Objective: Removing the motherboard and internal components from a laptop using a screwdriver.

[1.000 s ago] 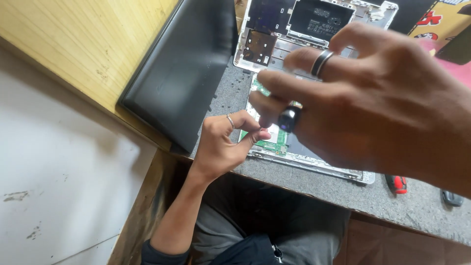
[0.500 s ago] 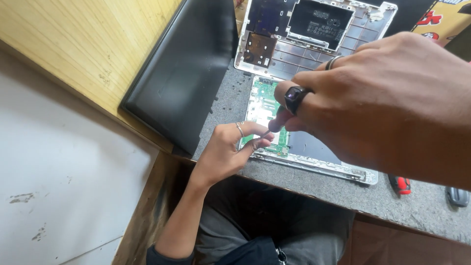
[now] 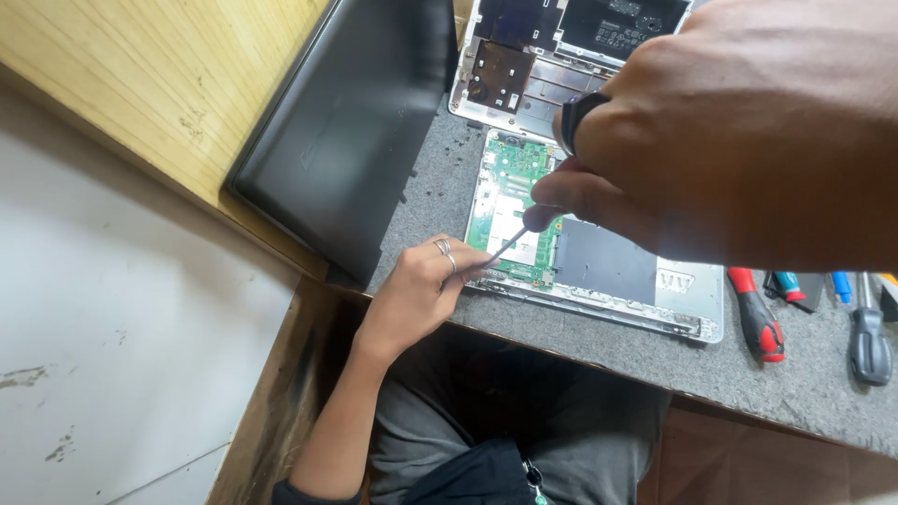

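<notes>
Right hand [image 3: 739,140] fills the upper right of the view, close to the camera. Fingers [image 3: 599,201] closed around a screwdriver [image 3: 510,245]: black handle cap showing at the top of the grip, thin metal shaft running down and left out of the fingertips.

Shaft tip comes down at the lower left corner of a green circuit board [image 3: 514,210]. The board sits in an opened laptop base [image 3: 687,304], silver-framed, lying flat on the grey worktop [image 3: 430,187] near its front edge. A dark rectangular panel takes up the base just right of the board.

Left hand [image 3: 421,290] reaches up from below, fingertips resting at the front left corner of the base, touching the frame right beside the screwdriver tip. Fingers curled together, ring on one of them; whether they pinch anything small, perhaps a screw, cannot be told from here.

A second opened laptop chassis [image 3: 524,65] lies just beyond the board, toward the top. A black laptop lid [image 3: 346,140] rests to the left, overhanging a wooden surface [image 3: 159,75]. Well to the right on the worktop: a red-handled screwdriver [image 3: 758,318] and a grey-handled screwdriver [image 3: 870,341], side by side, apart from the base.
</notes>
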